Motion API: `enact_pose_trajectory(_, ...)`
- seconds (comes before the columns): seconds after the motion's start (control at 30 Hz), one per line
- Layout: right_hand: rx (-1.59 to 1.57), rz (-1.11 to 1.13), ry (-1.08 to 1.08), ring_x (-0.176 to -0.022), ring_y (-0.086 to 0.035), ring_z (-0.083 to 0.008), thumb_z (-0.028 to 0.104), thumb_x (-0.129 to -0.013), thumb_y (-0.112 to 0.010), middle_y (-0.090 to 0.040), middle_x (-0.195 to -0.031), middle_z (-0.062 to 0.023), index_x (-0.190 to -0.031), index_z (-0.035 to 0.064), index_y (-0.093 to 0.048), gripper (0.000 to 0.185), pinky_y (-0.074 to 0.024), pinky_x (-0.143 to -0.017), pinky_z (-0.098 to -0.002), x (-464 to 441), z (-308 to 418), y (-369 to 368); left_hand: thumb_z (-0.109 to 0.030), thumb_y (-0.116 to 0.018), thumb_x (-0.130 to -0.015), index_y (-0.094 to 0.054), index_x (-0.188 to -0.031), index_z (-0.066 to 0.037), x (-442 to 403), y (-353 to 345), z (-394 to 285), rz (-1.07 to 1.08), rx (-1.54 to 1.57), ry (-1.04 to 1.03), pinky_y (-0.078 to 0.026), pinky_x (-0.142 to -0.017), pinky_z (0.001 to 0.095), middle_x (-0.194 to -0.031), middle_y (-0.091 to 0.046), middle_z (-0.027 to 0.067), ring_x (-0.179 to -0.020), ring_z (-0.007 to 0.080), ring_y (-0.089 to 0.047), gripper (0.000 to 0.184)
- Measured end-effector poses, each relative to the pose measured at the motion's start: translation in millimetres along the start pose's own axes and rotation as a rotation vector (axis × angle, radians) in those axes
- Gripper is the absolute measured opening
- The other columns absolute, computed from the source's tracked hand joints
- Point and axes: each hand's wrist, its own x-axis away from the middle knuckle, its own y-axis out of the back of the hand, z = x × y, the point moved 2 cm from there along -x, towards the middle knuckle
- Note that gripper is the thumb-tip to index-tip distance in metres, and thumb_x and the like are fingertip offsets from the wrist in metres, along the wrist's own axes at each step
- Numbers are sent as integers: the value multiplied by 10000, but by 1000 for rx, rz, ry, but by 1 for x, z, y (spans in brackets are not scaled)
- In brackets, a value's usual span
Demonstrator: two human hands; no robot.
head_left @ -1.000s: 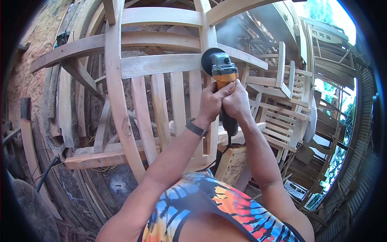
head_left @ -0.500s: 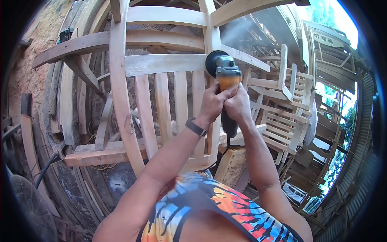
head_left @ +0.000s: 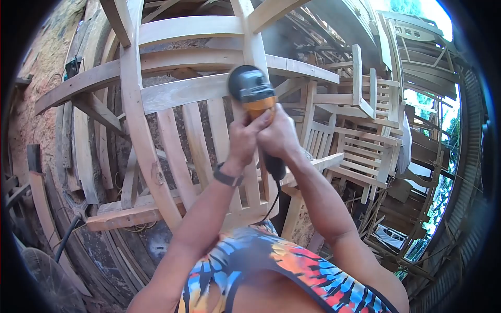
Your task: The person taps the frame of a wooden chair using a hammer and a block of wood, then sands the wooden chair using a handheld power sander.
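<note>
Both my hands grip a yellow-and-black angle grinder with a round dark disc. My left hand is closed round it near its head, thumb along the yellow body. Wrapped round the body just beside it is my right hand; the black rear end and cord hang below. The disc lies over the right end of a pale cross rail on a wooden chair frame, by the right upright. Whether the disc touches the wood is hidden. Vertical slats run down below this rail.
Behind the frame a curved timber crosses to the left. More slatted wooden chairs stand on the right. Boards lean along the earth wall on the left. A wire fan guard shows at bottom left.
Hands and grinder have moved left, with the disc shifting from the right upright's outer side onto the rail's end. The frame appears further left and tilted in view. The dust spray looks fainter.
</note>
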Motion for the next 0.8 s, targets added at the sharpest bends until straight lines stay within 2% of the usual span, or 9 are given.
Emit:
enact_pose_trajectory(0.07,-2,-74,-43,-936,-742,-425,165,-856,-674,-732,-941,-281,-1128,-50,-574,360,-597,-792,-457,-3,-16,24,-204,-735,-978,-705,-1198,46,-16,-25,13,116,-9,39,-542,-859,281,-1084,-743,86,-948,128,-688,334)
enact_pose_trajectory(0.17,-45,-148,-19,-892,-753,-388,161,-876,-651,-736,-939,-262,-1094,-47,-593,307,-589,-762,-431,-3,-26,52,-218,-703,-1003,-687,-1238,36,-25,-57,27,176,14,69,-540,-878,254,-1119,-735,93,-988,126,-689,347)
enact_pose_trajectory(0.27,22,-171,15,-917,-749,-386,164,-874,-647,-734,-946,-264,-1089,-53,-594,310,-582,-778,-430,-1,-23,61,-218,-699,-1008,-702,-1208,38,-21,-63,22,189,-113,-30,-537,-859,251,-1101,-736,85,-962,112,-681,325)
enact_pose_trajectory(0.43,-40,-103,5,-977,-729,-426,158,-883,-631,-728,-984,-287,-1119,-56,-587,322,-563,-853,-452,-12,-22,49,-229,-704,-1005,-700,-1210,41,-23,-54,14,146,-55,-31,-535,-836,253,-1091,-733,77,-932,105,-678,339)
enact_pose_trajectory(0.67,-38,-50,-44,-985,-730,-438,150,-883,-623,-726,-1005,-299,-1179,-61,-573,367,-572,-855,-454,-13,-6,37,-241,-707,-1003,-694,-1213,38,-23,-38,7,104,-65,-25,-530,-870,259,-1099,-733,79,-968,114,-677,349)
enact_pose_trajectory(0.8,77,-51,-4,-981,-731,-436,157,-875,-635,-730,-996,-293,-1188,-66,-566,390,-577,-853,-457,-17,-4,32,-230,-702,-1005,-697,-1215,33,-24,-34,5,88,8,-23,-532,-884,264,-1113,-734,82,-979,119,-681,337)
